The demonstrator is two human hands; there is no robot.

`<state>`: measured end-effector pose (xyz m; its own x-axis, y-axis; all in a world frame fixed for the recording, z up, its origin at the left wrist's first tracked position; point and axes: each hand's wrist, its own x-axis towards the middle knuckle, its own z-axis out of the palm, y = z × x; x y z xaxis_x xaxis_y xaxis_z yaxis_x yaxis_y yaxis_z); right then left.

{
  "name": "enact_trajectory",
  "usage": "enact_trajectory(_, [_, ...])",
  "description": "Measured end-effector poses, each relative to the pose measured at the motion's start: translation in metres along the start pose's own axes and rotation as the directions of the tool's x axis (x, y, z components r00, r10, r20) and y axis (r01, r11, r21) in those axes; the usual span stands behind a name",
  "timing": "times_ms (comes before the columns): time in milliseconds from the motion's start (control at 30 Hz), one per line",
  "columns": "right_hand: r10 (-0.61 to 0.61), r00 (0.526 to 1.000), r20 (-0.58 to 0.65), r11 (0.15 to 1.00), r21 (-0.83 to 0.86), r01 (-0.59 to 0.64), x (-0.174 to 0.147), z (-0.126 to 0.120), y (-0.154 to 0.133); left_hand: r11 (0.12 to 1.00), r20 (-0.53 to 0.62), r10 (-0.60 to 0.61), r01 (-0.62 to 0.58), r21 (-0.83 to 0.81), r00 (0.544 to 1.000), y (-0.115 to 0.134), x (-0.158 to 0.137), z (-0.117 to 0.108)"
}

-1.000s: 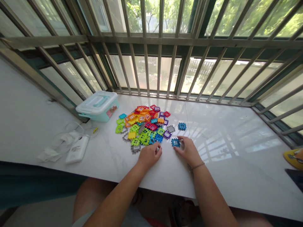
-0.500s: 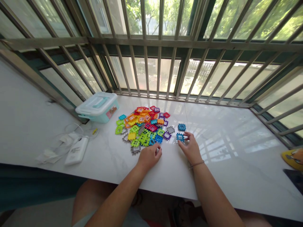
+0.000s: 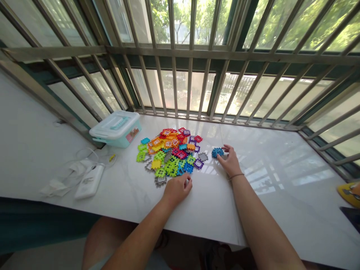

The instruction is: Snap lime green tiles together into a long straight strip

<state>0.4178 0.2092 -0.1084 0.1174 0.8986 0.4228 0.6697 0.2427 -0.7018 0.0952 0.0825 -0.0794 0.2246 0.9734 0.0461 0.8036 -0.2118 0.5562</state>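
My right hand is at the right of the pile, with thumb and fingertips at the right edge of a blue gear-edged building tile. This tile lies over another blue one, and the two overlap so that I can hardly tell them apart. My left hand rests on the table with its fingers curled and nothing visible in them. Just beyond it spreads a heap of colourful interlocking tiles, some with window patterns. Blue tiles and a purple window tile lie at the heap's near right side.
A lidded light-green storage box stands at the back left. A white power bank with cables and crumpled tissue lies at the left. Metal window bars rise behind the white table. A yellow object sits far right.
My right hand has moved away from me, bringing the nearer blue tile onto the farther one. My left hand has hardly moved.
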Motion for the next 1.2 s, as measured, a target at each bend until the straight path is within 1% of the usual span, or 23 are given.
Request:
enact_trajectory(233, [-0.071,0.997,0.026,0.994,-0.080,0.073,-0.0041,0.0026,-0.0008,1.000,0.015,-0.015,0.015,0.006,1.000,-0.0002,0.0005,0.0004])
enact_trajectory(1200, [-0.050,0.996,0.068,0.989,-0.135,0.059,-0.0015,0.0045,0.0020,1.000,-0.017,0.019,-0.019,-0.010,1.000,-0.0025,0.0005,0.0025])
